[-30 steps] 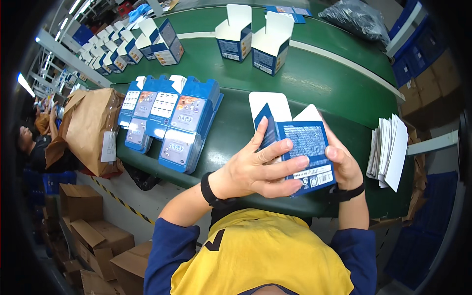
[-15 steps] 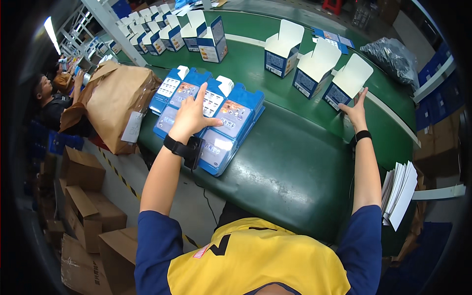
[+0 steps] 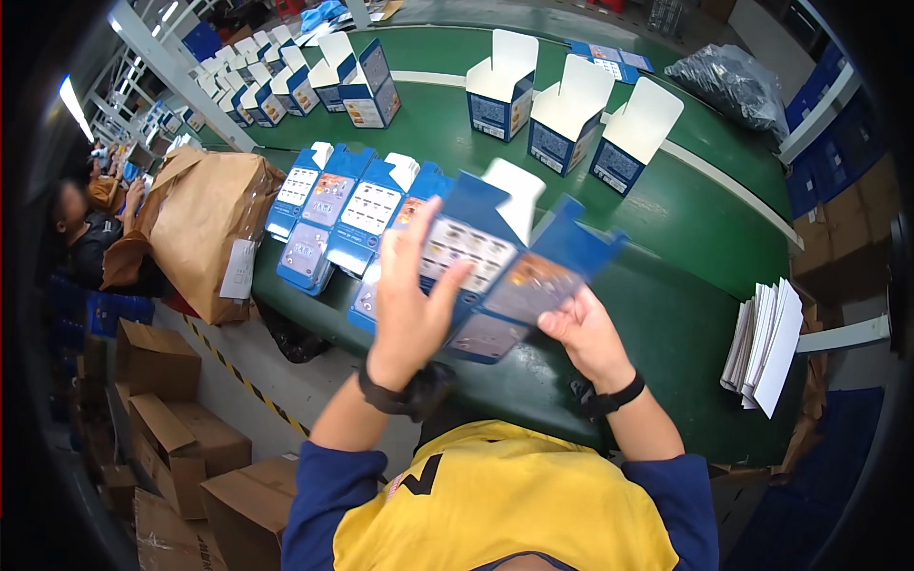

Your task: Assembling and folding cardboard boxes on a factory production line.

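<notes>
A flattened blue carton [image 3: 476, 257] with printed panels and a white flap is tilted in front of me, slightly blurred, between both hands. My left hand [image 3: 407, 309] grips its left side, with the thumb across the printed face. At the lower right edge, my right hand [image 3: 592, 338] pinches it between thumb and fingers. Just left of it, more flat blue cartons [image 3: 369, 211] lie overlapping on the green table [image 3: 657, 314]. Beyond my right hand, three erected cartons [image 3: 564, 133] stand with their white lids up.
A row of erected cartons [image 3: 369, 100] runs off to the far left. A large brown paper sack [image 3: 205, 233] stands at the left, near a co-worker [image 3: 90, 228]. White sheets [image 3: 764, 347] are stacked at the right edge. A grey plastic bag [image 3: 728, 88] sits far right; cardboard boxes [image 3: 160, 364] lie lower left.
My right hand has left the nearest erected carton and come back toward my body. A flat carton has been lifted off the pile and is now between both hands.
</notes>
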A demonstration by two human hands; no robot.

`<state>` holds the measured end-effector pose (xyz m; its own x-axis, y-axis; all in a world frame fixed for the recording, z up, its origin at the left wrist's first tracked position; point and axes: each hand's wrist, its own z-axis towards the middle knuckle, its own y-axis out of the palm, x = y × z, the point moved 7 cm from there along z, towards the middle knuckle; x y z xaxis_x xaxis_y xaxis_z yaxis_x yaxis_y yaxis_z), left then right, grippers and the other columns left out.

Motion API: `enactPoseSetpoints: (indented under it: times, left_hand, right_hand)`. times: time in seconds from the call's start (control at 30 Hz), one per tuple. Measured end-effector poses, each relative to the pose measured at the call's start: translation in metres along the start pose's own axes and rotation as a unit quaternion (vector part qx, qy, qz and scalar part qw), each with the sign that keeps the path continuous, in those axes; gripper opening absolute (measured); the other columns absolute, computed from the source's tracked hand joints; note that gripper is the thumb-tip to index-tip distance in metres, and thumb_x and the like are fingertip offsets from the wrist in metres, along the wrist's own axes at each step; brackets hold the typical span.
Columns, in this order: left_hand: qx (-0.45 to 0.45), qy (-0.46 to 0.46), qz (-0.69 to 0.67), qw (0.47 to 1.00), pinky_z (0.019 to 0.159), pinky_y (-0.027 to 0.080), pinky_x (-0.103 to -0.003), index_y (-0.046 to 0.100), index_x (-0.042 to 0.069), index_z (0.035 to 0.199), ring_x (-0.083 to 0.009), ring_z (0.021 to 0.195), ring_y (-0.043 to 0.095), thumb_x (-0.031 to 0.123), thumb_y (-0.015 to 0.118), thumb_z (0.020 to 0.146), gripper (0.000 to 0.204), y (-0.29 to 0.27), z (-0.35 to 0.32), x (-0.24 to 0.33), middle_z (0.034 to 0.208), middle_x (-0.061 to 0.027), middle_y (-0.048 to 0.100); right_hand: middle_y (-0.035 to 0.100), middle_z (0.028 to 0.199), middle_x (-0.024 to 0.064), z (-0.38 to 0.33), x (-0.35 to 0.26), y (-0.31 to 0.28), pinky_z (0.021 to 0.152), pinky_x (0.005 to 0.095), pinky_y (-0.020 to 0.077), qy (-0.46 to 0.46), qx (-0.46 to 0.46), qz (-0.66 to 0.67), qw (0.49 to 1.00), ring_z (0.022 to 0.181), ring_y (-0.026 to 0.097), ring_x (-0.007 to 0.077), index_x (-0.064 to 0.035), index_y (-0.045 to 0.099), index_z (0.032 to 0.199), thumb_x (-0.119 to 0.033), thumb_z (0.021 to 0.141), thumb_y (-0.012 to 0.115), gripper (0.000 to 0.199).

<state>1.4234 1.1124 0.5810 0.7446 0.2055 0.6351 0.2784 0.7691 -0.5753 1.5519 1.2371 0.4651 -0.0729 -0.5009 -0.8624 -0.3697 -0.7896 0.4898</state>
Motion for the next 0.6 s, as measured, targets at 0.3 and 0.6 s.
enactPoseSetpoints:
  times: [0.3,0.6]
  left_hand:
    - [-0.074,-0.060,-0.389,0.916,0.095,0.032,-0.031,0.043,0.003,0.121,-0.0170,0.105,0.045,0.039,0.073,0.069,0.070,0.071,-0.015,0.013,0.113,-0.0085,0.048]
    - [-0.396,0.136,-0.363,0.833,0.107,0.016,-0.037,0.009,-0.005,0.138,-0.0328,0.135,0.013,0.057,0.077,0.053,0.125,0.133,-0.064,0.092,0.143,-0.0220,0.015]
  right_hand:
    - [0.054,0.120,0.0168,-0.069,-0.066,0.016,0.088,0.0322,0.0449,-0.348,-0.030,-0.533,0.771,0.108,0.055,0.0293,-0.0034,0.051,0.122,-0.007,0.074,0.063,0.050]
    - [0.026,0.137,0.0140,-0.065,-0.061,-0.061,0.102,0.0391,0.0280,-0.316,0.185,-0.214,0.906,0.123,0.032,0.0260,-0.0096,-0.013,0.140,-0.048,0.027,0.087,0.156]
